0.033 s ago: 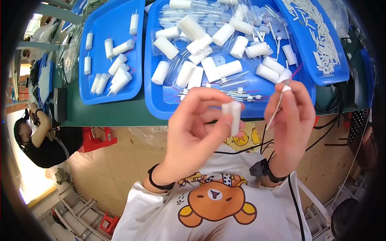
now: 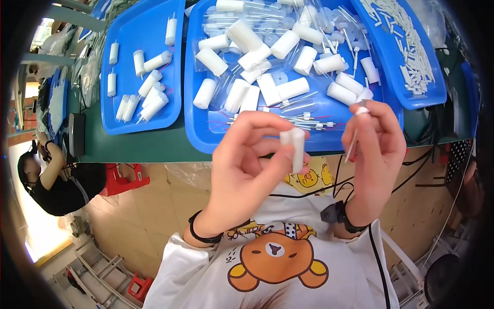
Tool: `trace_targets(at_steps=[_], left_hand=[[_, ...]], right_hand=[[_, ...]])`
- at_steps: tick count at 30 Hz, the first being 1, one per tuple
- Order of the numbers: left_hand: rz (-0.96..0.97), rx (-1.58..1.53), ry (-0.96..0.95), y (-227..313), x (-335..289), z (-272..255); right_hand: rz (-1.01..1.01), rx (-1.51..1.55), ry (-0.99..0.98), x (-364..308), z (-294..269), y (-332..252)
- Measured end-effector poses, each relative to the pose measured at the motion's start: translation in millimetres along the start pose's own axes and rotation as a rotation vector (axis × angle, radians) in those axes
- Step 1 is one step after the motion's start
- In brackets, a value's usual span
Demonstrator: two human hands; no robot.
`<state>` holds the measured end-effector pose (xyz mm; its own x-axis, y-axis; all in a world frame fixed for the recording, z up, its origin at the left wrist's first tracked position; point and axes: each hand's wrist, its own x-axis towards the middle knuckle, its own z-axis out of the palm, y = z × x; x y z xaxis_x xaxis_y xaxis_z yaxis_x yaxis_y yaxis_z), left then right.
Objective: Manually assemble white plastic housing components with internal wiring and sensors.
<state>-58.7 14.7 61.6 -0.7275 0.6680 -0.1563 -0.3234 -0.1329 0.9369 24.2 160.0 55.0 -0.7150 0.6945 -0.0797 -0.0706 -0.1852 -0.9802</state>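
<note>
Two things are in your grasp. Your left hand (image 2: 244, 159) pinches a white cylinder (image 2: 297, 149) nearly upright between thumb and fingers, with what looks like a groove down its length. Your right hand (image 2: 374, 139), at about three o'clock from it, grips a thin rod (image 2: 352, 146) near its white collar (image 2: 362, 110), the free end slanting toward seven o'clock. Cylinder and rod are apart, in front of the middle tray (image 2: 194, 129), which lies toward twelve; the left tray (image 2: 146, 44) sits at ten, the right tray (image 2: 431, 101) at one.

The cylinder should be light and slightly soft, probably foam, easily dented; hold it lightly by its sides. The rod looks stiff but slender and may bend or snap, so the collar seems the safer hold.

You can read no label on either; your shirt (image 2: 206, 273) shows a printed bear (image 2: 278, 260).
</note>
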Motion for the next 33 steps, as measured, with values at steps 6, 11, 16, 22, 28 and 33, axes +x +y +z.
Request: trace_targets(at_steps=[6,11,16,22,28,33], left_hand=[[0.043,0.031,0.037,-4,3,-9],[0.003,0.033,0.040,-6,3,-9],[-0.015,0.052,0.024,-6,3,-11],[-0.039,0.047,0.017,-5,4,-11],[-0.043,0.068,0.023,-6,4,-10],[-0.052,0.055,0.028,-5,4,-9]], right_hand=[[-0.228,-0.585,-0.240,14,5,2],[-0.387,-0.740,-0.119,27,6,-2],[-0.377,-0.898,0.048,48,4,1],[-0.347,-1.007,-0.011,56,3,3],[-0.406,-0.995,0.082,52,1,9],[-0.441,-1.071,0.137,61,6,17]])
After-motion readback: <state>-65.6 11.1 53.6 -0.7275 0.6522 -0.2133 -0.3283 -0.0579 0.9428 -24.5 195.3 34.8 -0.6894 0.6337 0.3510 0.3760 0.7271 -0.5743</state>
